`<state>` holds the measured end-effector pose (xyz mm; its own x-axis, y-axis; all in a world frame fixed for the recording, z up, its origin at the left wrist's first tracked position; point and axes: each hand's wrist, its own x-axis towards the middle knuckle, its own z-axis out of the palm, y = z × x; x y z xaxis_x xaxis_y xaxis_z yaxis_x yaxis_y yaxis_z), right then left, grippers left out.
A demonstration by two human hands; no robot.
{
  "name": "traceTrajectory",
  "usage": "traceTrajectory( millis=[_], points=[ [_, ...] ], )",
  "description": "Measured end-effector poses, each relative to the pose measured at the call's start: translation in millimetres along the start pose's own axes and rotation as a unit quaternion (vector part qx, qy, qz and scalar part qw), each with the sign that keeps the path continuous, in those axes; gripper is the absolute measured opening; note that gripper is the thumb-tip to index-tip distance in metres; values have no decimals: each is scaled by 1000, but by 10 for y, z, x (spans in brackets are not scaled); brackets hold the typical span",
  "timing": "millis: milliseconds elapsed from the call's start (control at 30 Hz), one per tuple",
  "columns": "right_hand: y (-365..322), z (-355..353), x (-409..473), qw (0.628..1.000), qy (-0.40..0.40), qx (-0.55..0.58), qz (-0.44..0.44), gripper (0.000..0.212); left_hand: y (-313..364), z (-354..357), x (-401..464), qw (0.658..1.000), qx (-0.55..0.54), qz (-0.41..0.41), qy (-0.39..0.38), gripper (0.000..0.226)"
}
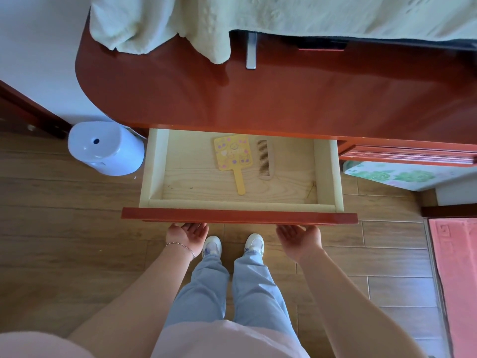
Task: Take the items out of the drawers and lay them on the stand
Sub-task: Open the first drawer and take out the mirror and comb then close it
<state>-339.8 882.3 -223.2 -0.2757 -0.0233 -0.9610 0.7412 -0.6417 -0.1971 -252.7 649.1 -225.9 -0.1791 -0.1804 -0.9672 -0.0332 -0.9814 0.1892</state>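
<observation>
A pale wooden drawer [154, 166] stands pulled out from the red-brown stand [284, 94]. Inside it a yellow hand mirror [233, 153] with cartoon stickers lies flat, handle pointing toward me. Just to its right lies a brown comb [264, 161]. My left hand [187, 236] and my right hand [300, 240] are palm-up under the red drawer front [240, 215], one near each end. Their fingertips are hidden beneath its lower edge.
A pale green towel [160, 21] drapes over the back of the stand top, beside a metal bracket [251, 50]. A white bin [105, 148] sits on the floor left of the drawer. A floral cushion [402, 177] and pink mat [456, 267] are at right.
</observation>
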Motion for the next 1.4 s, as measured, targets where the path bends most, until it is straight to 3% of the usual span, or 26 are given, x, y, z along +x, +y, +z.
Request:
traceTrajectory(
  millis=[267, 900, 1400],
  points=[
    [13, -40, -51, 1000, 3, -12, 1, 45, 16, -55, 8, 1000, 1, -10, 17, 55],
    [86, -205, -141, 1000, -16, -4, 4, 29, -48, -227, -113, 1000, 4, -12, 10, 56],
    [208, -323, -282, 1000, -15, -4, -4, 25, -62, -352, -143, 997, 67, -19, 17, 38]
  ],
)
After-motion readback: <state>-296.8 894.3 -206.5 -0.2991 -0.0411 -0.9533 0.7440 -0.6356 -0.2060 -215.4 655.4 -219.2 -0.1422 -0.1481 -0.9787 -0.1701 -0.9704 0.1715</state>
